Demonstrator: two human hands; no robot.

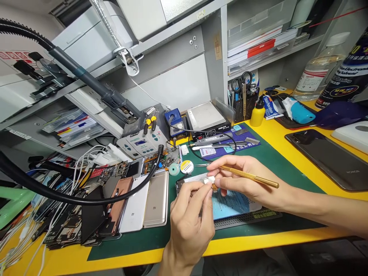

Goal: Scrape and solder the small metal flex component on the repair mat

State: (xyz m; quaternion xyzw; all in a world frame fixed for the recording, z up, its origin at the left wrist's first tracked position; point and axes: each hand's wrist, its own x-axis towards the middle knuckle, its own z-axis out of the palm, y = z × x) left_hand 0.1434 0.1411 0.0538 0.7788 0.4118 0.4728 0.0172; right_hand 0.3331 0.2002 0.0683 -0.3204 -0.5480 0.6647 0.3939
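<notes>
Yellow bench edge (149,257): runs along the near side, just below the green mat (287,188).

Hands: together above the mat, fingertips meeting. The left hand (188,226) seems to pinch the white piece (210,179), while the right hand (244,184) holds the gold tool (250,176) along its fingers.

White piece: sits between the fingertips near the bench's front middle, with a copper bit (214,188) just below it. It looks tiny, light and easy to drop, so a pinch on its sides seems safest; its exact shape is hidden by the fingers.

Gold tool: slim and probably stiff, best held along the shaft, with its tip hidden behind the right hand.

Under the hands: a metal plate (195,178) lies just behind the white piece, beside a blue sheet (232,205).

Left of the mat: a gold phone (156,199), a white phone (134,205) and a copper-backed phone (117,207) lie side by side.

Right corner: a dark phone (327,159) lies on the yellow bench.

Far edge: a solder spool (174,169), a circuit board (161,161), a soldering station (142,142) and a mesh cup of scissors (244,103) stand near a yellow bottle (258,113).
</notes>
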